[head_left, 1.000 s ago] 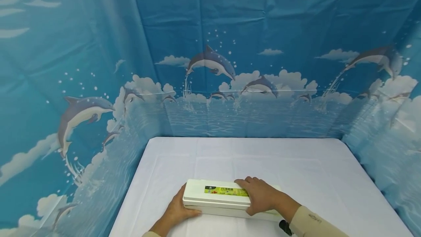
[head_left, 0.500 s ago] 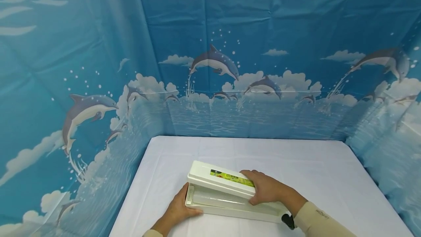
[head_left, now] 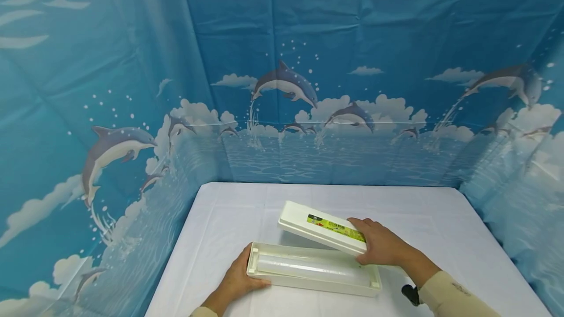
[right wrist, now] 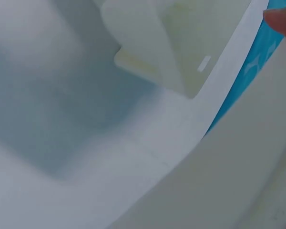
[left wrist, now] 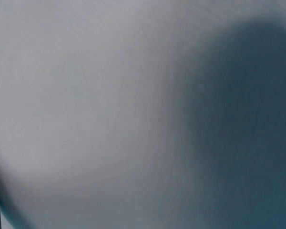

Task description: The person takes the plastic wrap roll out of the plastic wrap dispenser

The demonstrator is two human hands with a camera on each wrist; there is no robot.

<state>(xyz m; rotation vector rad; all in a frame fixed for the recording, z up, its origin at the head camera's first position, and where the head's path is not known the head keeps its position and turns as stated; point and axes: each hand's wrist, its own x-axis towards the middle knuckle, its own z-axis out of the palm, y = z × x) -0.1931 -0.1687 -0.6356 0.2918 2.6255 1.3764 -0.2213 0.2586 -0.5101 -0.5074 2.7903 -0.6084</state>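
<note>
- The box [head_left: 317, 285] is sitting on the desk [head_left: 211, 219], and a pale roll [head_left: 315, 268] is showing inside.
- The left hand [head_left: 238, 277] is gripping the box's left end, thumb in front.
- The right hand [head_left: 381, 244] is pinching the lid [head_left: 296, 216], which is tilting up behind the box.
- I'm guessing the opening step is nearly finishing.
- The next move is probably needing the lid put down gently, with the left hand minding the box.

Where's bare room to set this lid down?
White cloth lies bare right of the right hand, and between the lid and curtain. Crowded: around the box, with the left hand gripping its left end, the lid held near its right rear.
</note>
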